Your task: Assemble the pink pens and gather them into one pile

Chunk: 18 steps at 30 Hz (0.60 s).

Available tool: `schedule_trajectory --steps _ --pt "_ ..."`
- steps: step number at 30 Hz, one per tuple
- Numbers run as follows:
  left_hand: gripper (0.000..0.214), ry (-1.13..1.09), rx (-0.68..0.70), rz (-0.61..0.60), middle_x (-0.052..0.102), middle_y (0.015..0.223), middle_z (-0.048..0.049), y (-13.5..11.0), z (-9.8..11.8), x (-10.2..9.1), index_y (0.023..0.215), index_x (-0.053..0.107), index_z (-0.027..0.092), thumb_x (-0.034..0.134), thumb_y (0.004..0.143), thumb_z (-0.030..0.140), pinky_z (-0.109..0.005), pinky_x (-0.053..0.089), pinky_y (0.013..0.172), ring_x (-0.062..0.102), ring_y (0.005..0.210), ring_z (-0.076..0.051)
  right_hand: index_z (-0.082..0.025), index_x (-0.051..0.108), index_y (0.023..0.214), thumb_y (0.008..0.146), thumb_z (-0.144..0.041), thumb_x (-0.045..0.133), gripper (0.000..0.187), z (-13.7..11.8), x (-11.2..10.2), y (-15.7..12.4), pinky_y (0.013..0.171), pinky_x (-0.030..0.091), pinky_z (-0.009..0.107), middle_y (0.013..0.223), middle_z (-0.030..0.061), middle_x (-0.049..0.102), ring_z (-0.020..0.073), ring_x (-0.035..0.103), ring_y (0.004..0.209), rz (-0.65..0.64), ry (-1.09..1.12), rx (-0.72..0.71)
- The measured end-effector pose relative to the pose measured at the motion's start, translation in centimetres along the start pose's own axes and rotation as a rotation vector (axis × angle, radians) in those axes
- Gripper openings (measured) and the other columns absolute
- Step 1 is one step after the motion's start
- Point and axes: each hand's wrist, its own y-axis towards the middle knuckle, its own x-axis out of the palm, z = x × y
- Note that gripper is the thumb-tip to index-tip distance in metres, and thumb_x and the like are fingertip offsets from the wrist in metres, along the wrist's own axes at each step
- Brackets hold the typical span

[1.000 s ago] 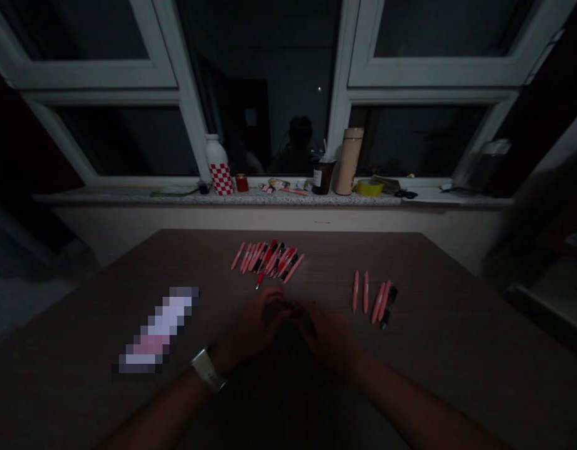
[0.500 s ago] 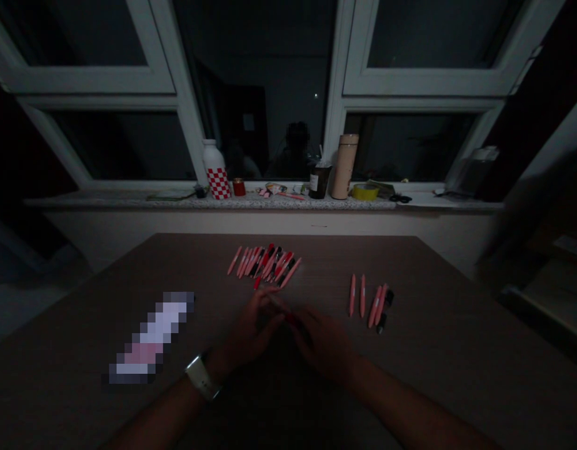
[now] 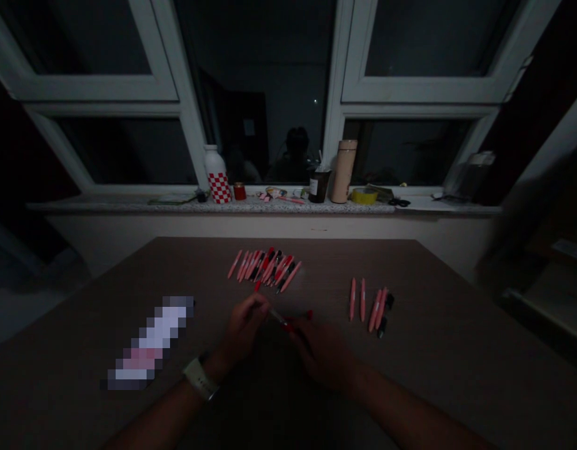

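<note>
Above the middle of the table, my left hand (image 3: 245,325) pinches one end of a pen (image 3: 277,317) with a pale, see-through barrel. Its red end is gripped by the closed fingers of my right hand (image 3: 323,350). A small red piece (image 3: 309,314), perhaps a pen cap, shows just beyond my right fingers; whether they touch it I cannot tell. Past my left hand lies a pile of pink, red and black pens (image 3: 264,267). Several pink pens (image 3: 362,300) lie to the right, with small black caps (image 3: 382,326) beside them.
On the left of the table (image 3: 213,287) lies a blurred-out flat object (image 3: 152,340). Along the windowsill (image 3: 279,207) stand a checkered bottle (image 3: 217,178), a red jar (image 3: 240,191), a dark cup (image 3: 318,186), a beige flask (image 3: 345,172), yellow tape (image 3: 364,196) and black scissors (image 3: 399,202).
My left hand has drawn slightly left, and more of the pen's barrel shows between my hands. The small red piece has come into sight beyond my right fingers.
</note>
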Motion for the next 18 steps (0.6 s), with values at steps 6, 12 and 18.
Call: schedule_trajectory --steps 6,12,18 --pt "0.039 -0.027 -0.061 -0.011 0.051 0.061 0.0012 0.29 -0.07 0.12 0.086 0.063 0.015 0.049 0.09 0.052 -0.023 0.036 0.053 0.048 0.056 -0.013 -0.02 0.058 0.117 0.101 -0.034 0.034 0.032 0.06 0.39 0.0 0.081 0.045 0.03 0.108 0.0069 0.068 0.0184 0.064 0.094 0.02 0.122 0.0" --pt "0.04 0.033 -0.085 0.022 0.05 0.053 0.0024 0.62 -0.12 0.14 0.08 0.067 0.015 0.05 0.09 0.05 -0.023 0.035 0.052 0.046 0.051 -0.012 -0.021 0.061 0.114 0.1 -0.036 0.037 0.032 0.63 0.8 0.39 0.08 0.046 0.03 0.104 0.0054 0.07 0.0188 0.065 0.091 0.024 0.129 0.039" --pt "0.042 0.101 -0.081 0.034 0.055 0.053 0.0006 0.89 -0.05 -0.18 0.07 0.066 0.016 0.051 0.088 0.051 -0.023 0.036 0.053 0.049 0.052 -0.013 -0.023 0.065 0.114 0.099 -0.037 0.042 0.032 0.31 0.76 0.51 0.081 0.046 0.031 0.107 0.0052 0.071 0.0198 0.066 0.092 0.06 0.079 0.076"
